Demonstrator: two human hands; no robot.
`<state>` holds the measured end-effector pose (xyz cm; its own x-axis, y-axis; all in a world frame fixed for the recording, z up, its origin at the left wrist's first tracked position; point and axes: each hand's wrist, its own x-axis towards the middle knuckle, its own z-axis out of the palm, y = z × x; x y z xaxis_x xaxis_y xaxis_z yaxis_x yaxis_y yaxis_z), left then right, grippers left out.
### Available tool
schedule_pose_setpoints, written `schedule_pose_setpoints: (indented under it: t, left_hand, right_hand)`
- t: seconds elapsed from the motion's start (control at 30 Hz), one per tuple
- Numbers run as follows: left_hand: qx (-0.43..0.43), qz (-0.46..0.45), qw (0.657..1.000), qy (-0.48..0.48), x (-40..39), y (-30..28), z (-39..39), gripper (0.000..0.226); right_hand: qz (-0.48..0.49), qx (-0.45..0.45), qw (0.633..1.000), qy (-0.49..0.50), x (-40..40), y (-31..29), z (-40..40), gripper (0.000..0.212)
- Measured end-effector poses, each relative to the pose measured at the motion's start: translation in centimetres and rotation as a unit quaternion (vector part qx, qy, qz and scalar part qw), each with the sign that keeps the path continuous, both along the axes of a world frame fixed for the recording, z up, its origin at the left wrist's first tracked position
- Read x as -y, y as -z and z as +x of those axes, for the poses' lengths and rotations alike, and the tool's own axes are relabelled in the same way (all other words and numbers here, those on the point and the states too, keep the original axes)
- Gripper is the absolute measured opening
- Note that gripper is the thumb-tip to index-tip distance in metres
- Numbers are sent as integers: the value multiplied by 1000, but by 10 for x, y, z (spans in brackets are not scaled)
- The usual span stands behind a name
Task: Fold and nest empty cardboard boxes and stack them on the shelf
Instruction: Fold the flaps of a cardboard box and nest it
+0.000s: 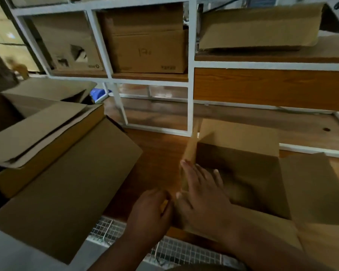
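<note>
Open brown cardboard box [243,173] standing on the wooden floor in front of the white metal-framed shelf [190,75], flaps up and spread outward. Right hand [200,196] laid over the box's left wall near its front corner, fingers straight and splayed, index along the left flap's edge, the others reaching down inside the box; pressing rather than gripping. Left hand [151,210] just left of that same corner, touching the right hand, fingers curled; seemingly closed on the edge of the box's near-left flap, though blur leaves the exact pinch unclear. Left of the box, a large tilted brown cardboard carton [67,182] with flattened cardboard sheets [37,133] lying on top. Beyond the box, in the shelf's compartments, three more brown cardboard boxes [149,42], the right-hand one lying open-ended on its side.
</note>
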<state>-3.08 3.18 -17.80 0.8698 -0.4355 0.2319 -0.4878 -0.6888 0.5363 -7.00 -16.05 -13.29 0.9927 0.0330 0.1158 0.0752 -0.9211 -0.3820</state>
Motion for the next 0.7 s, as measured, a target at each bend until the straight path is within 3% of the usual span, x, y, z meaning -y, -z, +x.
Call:
schedule_pose_setpoints:
  t: [0.2,0.33,0.43,0.57,0.63,0.7]
  left_hand:
    - [-7,-49,999,10,-16,18,11,36]
    - [-59,-77,994,48,-20,26,20,42]
    - [-97,-63,990,76,-13,30,23,41]
    - [-213,-84,969,93,1,26,25,49]
    - [-274,-99,953,80,11,24,28,36]
    - [-304,-107,945,51,25,21,31,23]
  right_hand:
    - [-26,-113,993,-34,-24,35,27,66]
    - [-5,-61,998,17,-20,35,10,52]
    - [19,-5,996,91,-10,37,-14,38]
    - [47,56,975,208,11,35,-62,29]
    - [43,95,947,304,30,37,-93,14]
    - [11,122,904,411,53,42,-119,13]
